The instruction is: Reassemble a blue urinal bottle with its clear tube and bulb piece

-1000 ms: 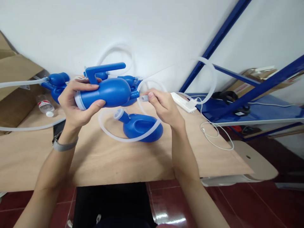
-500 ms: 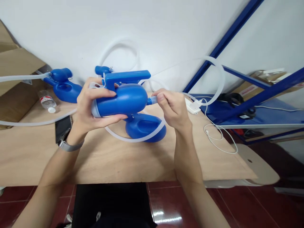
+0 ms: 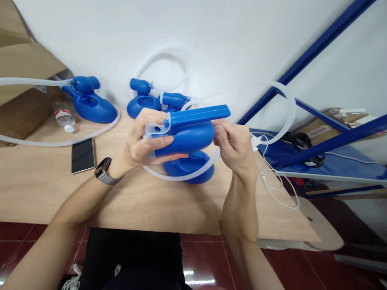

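My left hand (image 3: 145, 139) is wrapped round the wide end of a blue plastic part (image 3: 193, 137), which has a translucent cap (image 3: 157, 129) and a long blue bar along its top. At the part's rounded end, my right hand (image 3: 232, 143) is closed in a pinch on the end of a clear tube (image 3: 286, 106). The joint between tube and part is hidden by my fingers. Beneath them, a blue bottle (image 3: 190, 167) lies on the wooden table (image 3: 169, 207), with a pale tube curving across it.
Further blue bottles (image 3: 95, 108) (image 3: 143, 104) stand towards the wall. On the left are a cardboard box (image 3: 30, 68), a water bottle (image 3: 64, 117) and a phone (image 3: 83, 155). A white cable (image 3: 279, 173) and a blue rack (image 3: 317, 143) are on the right.
Both hands and the blue part have moved right in the view, and the part's top bar has turned. Blue pieces behind the part and the whole phone now show.
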The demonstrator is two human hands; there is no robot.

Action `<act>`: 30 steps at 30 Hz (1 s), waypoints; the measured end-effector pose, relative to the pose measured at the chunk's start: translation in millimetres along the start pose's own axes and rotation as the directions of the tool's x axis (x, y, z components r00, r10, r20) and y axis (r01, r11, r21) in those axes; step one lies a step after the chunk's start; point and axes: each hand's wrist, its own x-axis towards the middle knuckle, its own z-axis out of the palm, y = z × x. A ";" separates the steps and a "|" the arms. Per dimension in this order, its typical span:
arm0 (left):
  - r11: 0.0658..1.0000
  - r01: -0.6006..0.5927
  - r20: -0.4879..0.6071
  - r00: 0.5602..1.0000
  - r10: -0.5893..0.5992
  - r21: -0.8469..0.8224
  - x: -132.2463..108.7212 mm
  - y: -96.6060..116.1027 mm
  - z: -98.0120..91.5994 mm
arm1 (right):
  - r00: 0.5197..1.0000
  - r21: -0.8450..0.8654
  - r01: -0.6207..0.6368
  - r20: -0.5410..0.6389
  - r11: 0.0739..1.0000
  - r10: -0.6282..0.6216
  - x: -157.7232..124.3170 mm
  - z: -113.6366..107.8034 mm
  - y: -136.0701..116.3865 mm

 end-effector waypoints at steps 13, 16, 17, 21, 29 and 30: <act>0.996 -0.079 -0.122 0.990 0.074 -0.041 28.3 1.2 -5.3 | 1.000 -0.141 -0.009 -0.009 0.990 0.008 2.7 1.9 10.2; 0.998 -0.063 -0.156 0.986 0.062 -0.004 32.7 -2.2 -13.4 | 0.991 -0.175 0.026 -0.122 0.984 -0.048 3.2 -1.7 10.7; 0.998 -0.064 -0.174 0.983 0.065 0.008 34.3 -3.0 -16.0 | 0.983 -0.195 0.021 -0.174 0.981 -0.055 3.1 -2.7 9.0; 0.994 -0.105 -0.254 0.961 0.105 0.014 38.7 -2.6 -22.9 | 0.973 -0.012 -0.182 -0.147 0.983 0.178 0.9 0.2 -1.8; 0.990 -0.133 -0.317 0.938 0.137 0.036 35.3 12.6 -23.7 | 0.932 0.512 -0.346 0.093 0.786 0.350 12.1 50.7 5.7; 0.991 -0.123 -0.313 0.941 0.131 0.045 34.1 14.3 -23.9 | 0.936 0.541 -0.328 0.075 0.775 0.344 13.4 55.2 6.9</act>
